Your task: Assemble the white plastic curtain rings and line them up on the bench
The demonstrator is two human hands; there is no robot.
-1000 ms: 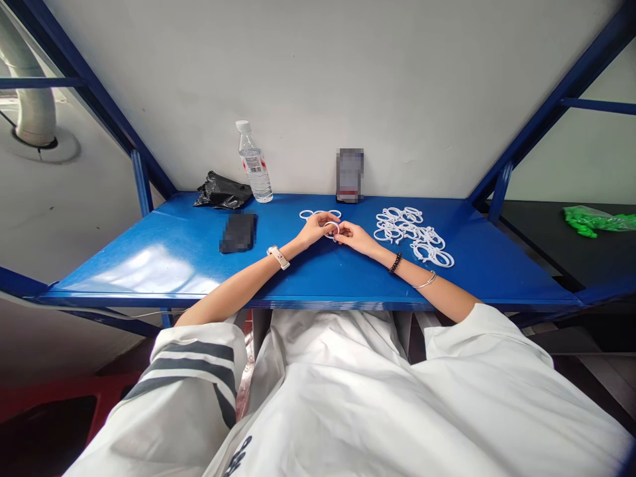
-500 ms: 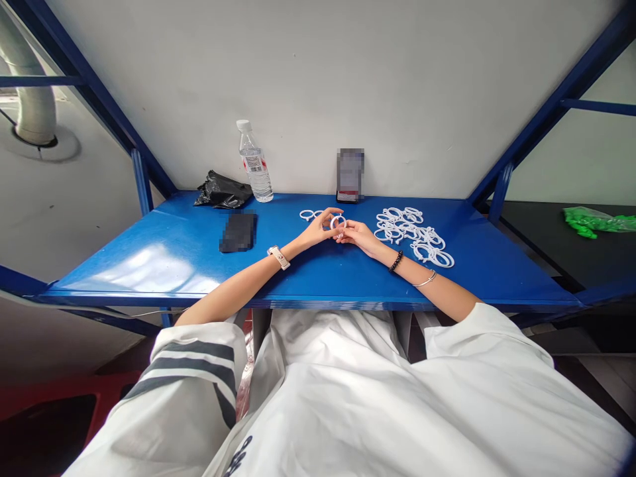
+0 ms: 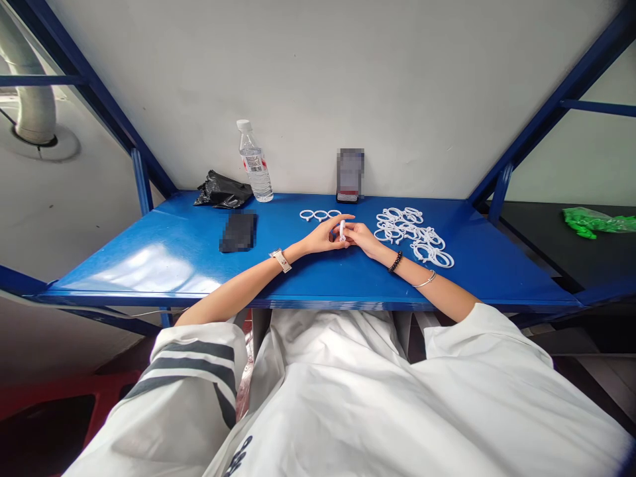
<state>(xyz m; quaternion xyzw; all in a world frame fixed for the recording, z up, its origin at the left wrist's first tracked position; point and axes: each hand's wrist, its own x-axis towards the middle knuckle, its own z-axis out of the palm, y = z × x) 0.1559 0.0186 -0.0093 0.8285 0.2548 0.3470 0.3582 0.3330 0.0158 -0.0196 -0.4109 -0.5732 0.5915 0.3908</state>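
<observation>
Between my hands a white ring (image 3: 342, 230) stands edge-on above the blue table (image 3: 308, 281). My right hand (image 3: 362, 237) pinches it from the right. My left hand (image 3: 322, 237) curves round its left side, with the index finger stretched above it and the thumb at its lower edge. Three white rings (image 3: 320, 215) lie in a row just behind my left hand. To the right of my right hand is a loose pile of several white rings (image 3: 410, 232), each with a small knob.
A water bottle (image 3: 256, 169) stands at the back left beside a crumpled black bag (image 3: 223, 190). A dark blurred object (image 3: 238, 232) lies nearer. A phone (image 3: 350, 175) leans on the wall. Green items (image 3: 591, 220) in clear plastic lie on a dark surface at right.
The held ring has turned from face-on to edge-on. My left hand has shifted slightly down, and the third ring of the row now shows fully behind it.
</observation>
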